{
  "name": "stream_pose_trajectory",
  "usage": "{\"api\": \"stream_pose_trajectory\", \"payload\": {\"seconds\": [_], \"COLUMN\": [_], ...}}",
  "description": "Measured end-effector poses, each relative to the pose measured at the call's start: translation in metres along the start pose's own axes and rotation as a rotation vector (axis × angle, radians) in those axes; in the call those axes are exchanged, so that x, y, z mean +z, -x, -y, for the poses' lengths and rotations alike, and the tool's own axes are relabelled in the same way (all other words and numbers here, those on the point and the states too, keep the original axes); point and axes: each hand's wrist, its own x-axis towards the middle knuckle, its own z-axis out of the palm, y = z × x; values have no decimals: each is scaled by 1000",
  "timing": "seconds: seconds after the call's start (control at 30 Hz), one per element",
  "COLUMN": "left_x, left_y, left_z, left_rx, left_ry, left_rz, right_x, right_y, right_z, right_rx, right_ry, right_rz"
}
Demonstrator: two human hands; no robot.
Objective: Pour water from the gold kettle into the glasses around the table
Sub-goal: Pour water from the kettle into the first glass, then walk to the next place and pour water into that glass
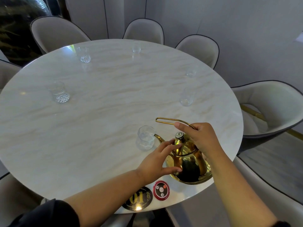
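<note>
Round marble table point(98, 95), lower centre of frame: gold kettle point(188, 163) tilted, spout pointing left, tip touching the nearest glass point(145, 138). Right hand point(200, 138) fingers curled around the wire handle. Left hand point(157, 159), fingers spread, braces kettle's left flank. Five other glasses stand well apart.
</note>
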Motion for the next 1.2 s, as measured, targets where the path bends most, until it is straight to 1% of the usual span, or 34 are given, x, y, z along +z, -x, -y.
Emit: {"api": "stream_pose_trajectory", "payload": {"seconds": [0.27,0.43,0.53,0.67,0.8,0.9,1.07,1.2], "left_x": [-1,-1,-1,0,7,18,44,63], "left_y": [1,3,5,9,13,16,23,27], "left_z": [6,10,15,9,1,-3,-10,-26], "left_rx": [51,83,95,102,124,168,302,344], "left_ry": [-35,-107,-175,-213,-220,-180,-154,-149], "left_rz": [30,66,98,128,108,76,41,100], "right_x": [3,4,5,7,5,3,-12,-28], "right_y": [6,17,26,40,57,73,106,133], "right_z": [-14,-29,-37,-47,-51,-53,-60,-65], "right_rx": [-10,15,31,50,37,18,1,3], "right_ry": [-115,-262,-395,-539,-642,-729,-758,-762], "right_rz": [-58,-103,-131,-212,-262,-300,-406,-494]}}
